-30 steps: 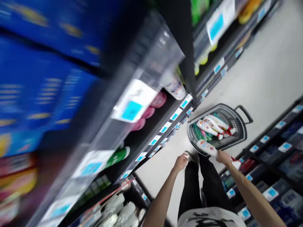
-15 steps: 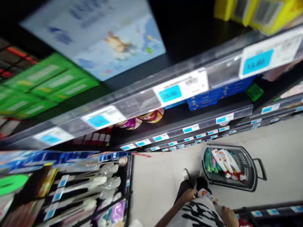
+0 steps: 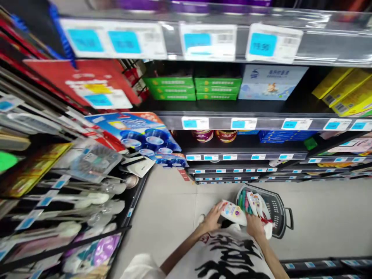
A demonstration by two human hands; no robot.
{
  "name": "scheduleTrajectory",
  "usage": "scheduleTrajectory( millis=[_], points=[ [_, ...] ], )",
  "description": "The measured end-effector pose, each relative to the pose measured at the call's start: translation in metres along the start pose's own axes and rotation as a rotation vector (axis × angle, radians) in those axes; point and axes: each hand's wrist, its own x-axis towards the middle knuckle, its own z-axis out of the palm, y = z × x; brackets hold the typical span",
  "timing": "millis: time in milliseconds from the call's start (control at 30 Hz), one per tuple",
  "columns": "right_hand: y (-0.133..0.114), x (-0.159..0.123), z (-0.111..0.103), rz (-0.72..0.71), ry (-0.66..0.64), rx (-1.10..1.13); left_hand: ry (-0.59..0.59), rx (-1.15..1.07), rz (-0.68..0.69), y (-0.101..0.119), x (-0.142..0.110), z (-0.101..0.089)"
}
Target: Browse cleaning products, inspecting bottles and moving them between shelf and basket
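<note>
I hold a white bottle [image 3: 232,212] with a colourful label in front of my body, low in the view. My left hand [image 3: 211,220] grips its left end. My right hand [image 3: 255,226] is closed around its right end, near a red and white cap. Just beyond my hands a dark plastic shopping basket [image 3: 279,213] stands on the floor, with several white and green bottles [image 3: 252,201] inside. My white shirt with black print fills the bottom of the view.
Shelves of goods with blue price tags [image 3: 263,44] run ahead: green boxes [image 3: 194,87], a pale blue box [image 3: 270,82], yellow boxes [image 3: 345,93]. A rack of hanging kitchen utensils [image 3: 95,193] stands at the left. Pale floor tiles [image 3: 171,209] lie between. Another shelf edge [image 3: 325,264] is at the lower right.
My head has swung from the side shelves to face the shelving ahead. The bottle, held by my right hand near the basket, is now in both hands before me.
</note>
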Motion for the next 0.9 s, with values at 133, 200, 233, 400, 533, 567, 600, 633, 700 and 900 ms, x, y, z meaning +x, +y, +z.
scheduleTrajectory(
  millis=[133, 200, 233, 400, 533, 567, 600, 633, 700, 900],
  points=[
    [-0.084, -0.014, -0.021, -0.156, -0.022, -0.146, 0.102, 0.241, -0.032, -0.006, -0.049, -0.039],
    [-0.128, -0.022, -0.022, -0.239, -0.011, -0.188, 0.121, 0.265, -0.028, -0.017, -0.077, -0.053],
    [-0.148, -0.027, -0.022, -0.279, -0.006, -0.202, 0.118, 0.262, -0.022, -0.023, -0.092, -0.057],
    [-0.214, -0.049, -0.009, -0.412, -0.009, -0.233, 0.068, 0.244, -0.027, -0.05, -0.154, -0.061],
    [-0.218, -0.064, 0.009, -0.418, -0.031, -0.232, -0.027, 0.207, 0.004, -0.057, -0.168, -0.053],
    [-0.213, -0.067, 0.011, -0.41, -0.027, -0.229, -0.036, 0.203, 0.015, -0.056, -0.166, -0.051],
    [-0.207, -0.069, 0.013, -0.403, -0.016, -0.224, -0.037, 0.203, 0.026, -0.054, -0.163, -0.05],
    [-0.2, -0.072, 0.013, -0.398, 0.002, -0.215, -0.031, 0.205, 0.036, -0.051, -0.159, -0.049],
    [-0.186, -0.076, 0.01, -0.394, 0.055, -0.186, -0.009, 0.213, 0.051, -0.041, -0.148, -0.049],
    [-0.16, -0.107, 0.013, -0.357, 0.478, 0.431, 0.033, 0.228, 0.109, -0.001, -0.112, -0.048]
  ],
)
